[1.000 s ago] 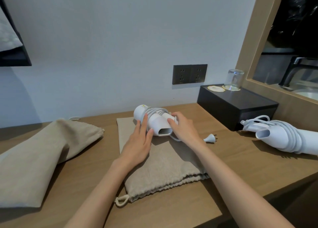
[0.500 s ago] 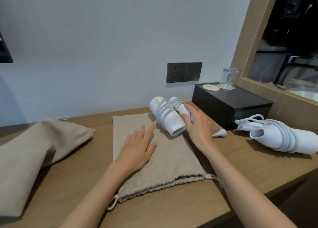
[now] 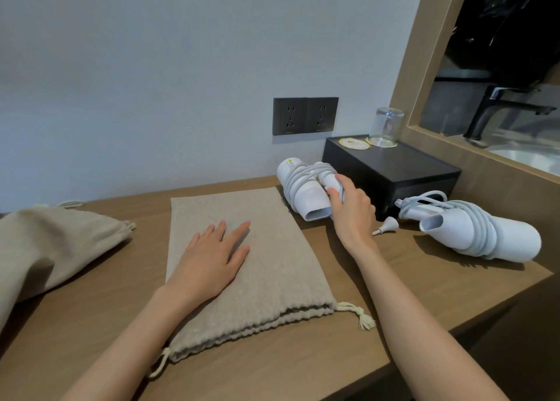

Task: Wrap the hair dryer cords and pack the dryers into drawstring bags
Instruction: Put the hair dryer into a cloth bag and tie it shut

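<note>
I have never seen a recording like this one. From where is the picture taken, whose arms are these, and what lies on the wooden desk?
No machine: a camera worn on a person's head looks down at their own bare arms. The left hand lies flat on a beige cloth drawstring bag on the wooden desk. The right hand grips the handle of a white cord-wrapped hair dryer. A second white wrapped dryer lies far right, a second beige bag far left, a black box behind.

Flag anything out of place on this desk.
Only the white plug: it lies loose on the desk between the held dryer and the other dryer, tucked into neither cord wrap. The right hand hides where its cord leads. Nothing else stands out.
</note>
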Demonstrator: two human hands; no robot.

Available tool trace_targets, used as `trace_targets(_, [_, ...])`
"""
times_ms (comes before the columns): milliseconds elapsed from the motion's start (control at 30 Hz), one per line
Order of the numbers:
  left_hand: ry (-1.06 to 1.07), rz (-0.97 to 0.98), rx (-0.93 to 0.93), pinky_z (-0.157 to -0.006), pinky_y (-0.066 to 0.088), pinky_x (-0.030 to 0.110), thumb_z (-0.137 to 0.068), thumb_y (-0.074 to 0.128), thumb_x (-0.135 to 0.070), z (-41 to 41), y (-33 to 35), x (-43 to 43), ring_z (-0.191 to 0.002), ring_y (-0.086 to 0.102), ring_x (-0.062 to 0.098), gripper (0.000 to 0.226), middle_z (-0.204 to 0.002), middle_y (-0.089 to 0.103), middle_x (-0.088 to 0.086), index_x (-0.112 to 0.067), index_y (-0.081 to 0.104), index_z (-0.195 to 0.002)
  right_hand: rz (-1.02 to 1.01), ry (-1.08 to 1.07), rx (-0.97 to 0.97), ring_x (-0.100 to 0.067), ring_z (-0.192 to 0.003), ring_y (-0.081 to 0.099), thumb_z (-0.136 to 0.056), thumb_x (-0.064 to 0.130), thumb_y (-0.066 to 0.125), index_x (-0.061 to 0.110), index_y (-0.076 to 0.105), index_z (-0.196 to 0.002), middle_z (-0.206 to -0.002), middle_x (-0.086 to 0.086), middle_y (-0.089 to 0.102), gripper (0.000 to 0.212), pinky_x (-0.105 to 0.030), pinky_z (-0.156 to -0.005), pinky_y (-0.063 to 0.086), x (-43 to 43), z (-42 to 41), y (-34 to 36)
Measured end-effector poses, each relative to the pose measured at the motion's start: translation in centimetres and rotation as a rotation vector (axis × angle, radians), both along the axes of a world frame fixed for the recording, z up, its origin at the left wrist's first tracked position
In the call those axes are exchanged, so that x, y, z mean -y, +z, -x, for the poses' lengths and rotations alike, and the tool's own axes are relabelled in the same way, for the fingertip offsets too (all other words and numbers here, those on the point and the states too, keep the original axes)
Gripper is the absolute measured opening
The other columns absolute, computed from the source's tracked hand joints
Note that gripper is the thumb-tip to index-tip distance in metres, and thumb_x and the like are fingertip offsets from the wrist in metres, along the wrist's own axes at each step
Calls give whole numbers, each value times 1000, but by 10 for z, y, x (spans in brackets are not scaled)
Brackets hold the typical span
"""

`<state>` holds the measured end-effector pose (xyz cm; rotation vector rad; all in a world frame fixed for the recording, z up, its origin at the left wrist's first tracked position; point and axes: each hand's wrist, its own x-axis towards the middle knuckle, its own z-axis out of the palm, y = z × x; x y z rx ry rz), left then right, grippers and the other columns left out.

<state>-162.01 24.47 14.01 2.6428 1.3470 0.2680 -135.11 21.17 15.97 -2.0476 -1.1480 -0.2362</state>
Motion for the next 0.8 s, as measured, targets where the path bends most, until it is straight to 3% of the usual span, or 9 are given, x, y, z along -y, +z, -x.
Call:
trace_targets(200, [25,31,-41,-120,9,45,-101,19,-52,0,4,1,-149,8,25,52,-162,10,5,-42,15,-151,5,-40,-69,-13,-88,49,-102,37,42,21,47,-137,-115,-9,58,39,-26,-68,39,1,-2,-3])
trace_targets(333, [24,32,-44,-120,11,44,-101,20,-52,3,6,2,-149,10,24,52,-162,12,2,-40,19,-151,47,-53,-32,-25,-104,53,-103,36,37,17,47,-138,-124,-13,53,40,-30,-73,39,6,-1,-2])
trace_targets(433, [15,-9,5,-118,21,41,-101,27,-49,7,9,2,-146,22,21,50,-159,24,1,-36,29,-149,106,-86,34,-26,-114,45,-103,37,36,19,45,-139,-128,-12,51,41,-33,-78,39,12,3,2])
trace_targets(567, [-10,-48,87,-107,36,34,-100,38,-44,17,14,0,-136,39,16,45,-150,41,-2,-33,42,-144,100,-146,179,-29,-119,39,-100,34,44,20,48,-137,-134,-10,46,40,-43,-96,35,22,17,12])
trace_targets(700, [33,-90,137,-95,44,35,-99,42,-41,27,27,-1,-126,49,18,40,-141,50,-4,-33,49,-138,53,101,208,-26,-119,36,-98,32,49,25,50,-135,-136,-4,43,38,-43,-98,32,42,52,25])
trace_targets(800, [80,-116,146,-92,45,36,-99,44,-39,35,36,-4,-123,50,19,35,-136,54,-3,-33,56,-132,112,423,77,-16,-121,32,-97,36,50,34,57,-126,-129,7,44,29,-35,-95,24,62,86,32])
